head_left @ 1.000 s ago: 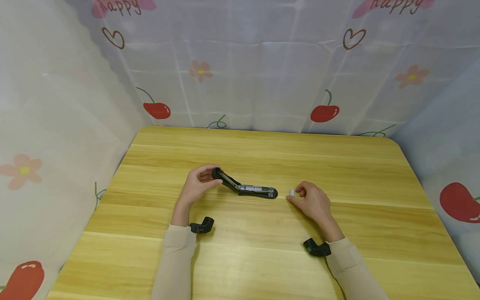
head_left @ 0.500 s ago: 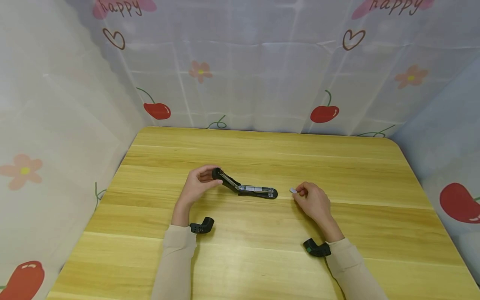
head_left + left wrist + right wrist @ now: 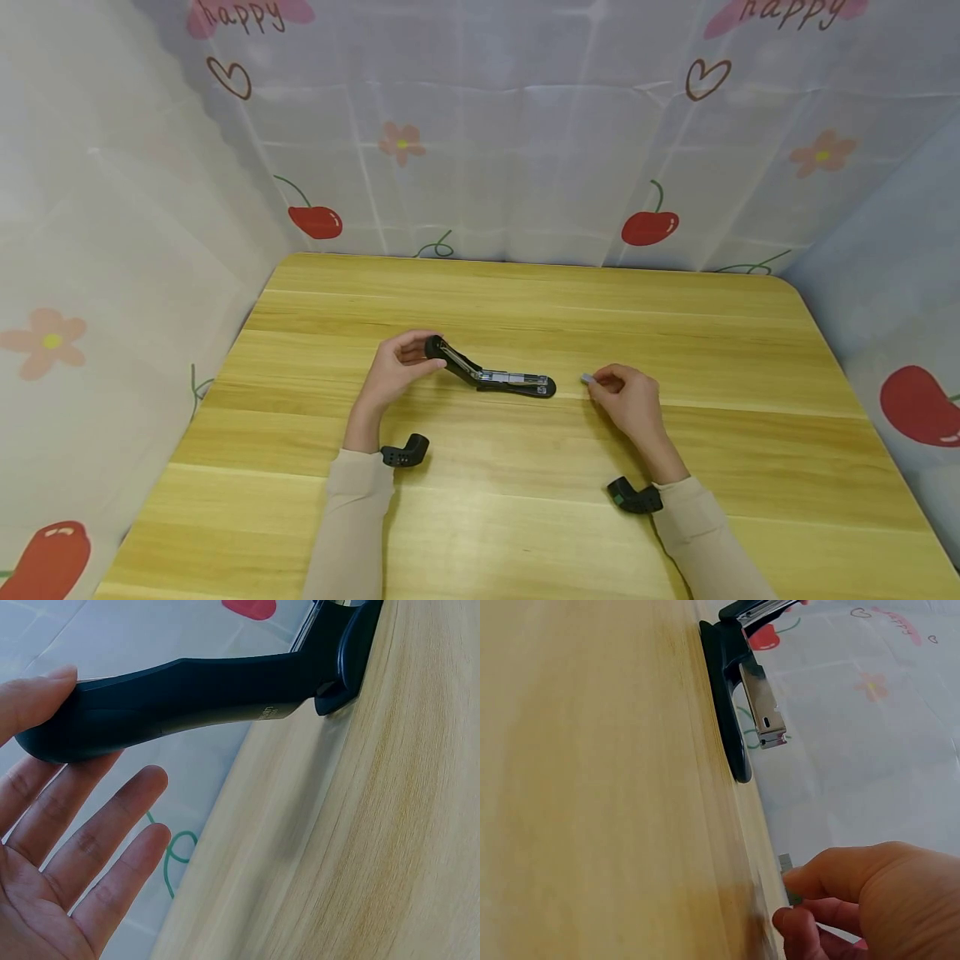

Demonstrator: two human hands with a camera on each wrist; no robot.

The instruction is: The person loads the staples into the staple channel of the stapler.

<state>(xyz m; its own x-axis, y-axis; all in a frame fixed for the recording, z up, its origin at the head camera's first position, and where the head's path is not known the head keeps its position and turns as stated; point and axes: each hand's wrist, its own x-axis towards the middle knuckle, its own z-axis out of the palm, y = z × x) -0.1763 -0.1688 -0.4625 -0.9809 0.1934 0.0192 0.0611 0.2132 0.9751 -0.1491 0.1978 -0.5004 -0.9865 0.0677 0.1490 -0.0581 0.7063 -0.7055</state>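
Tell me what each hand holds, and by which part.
Left hand: the open stapler, by the free end of its raised handle. Right hand: a small gray strip, pinched at one end.

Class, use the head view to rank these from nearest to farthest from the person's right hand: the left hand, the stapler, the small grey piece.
Starting from the right hand:
1. Small grey piece: pinched in that hand.
2. Stapler: opened out, left of the piece.
3. Left hand: farthest left, holding the stapler's raised end.
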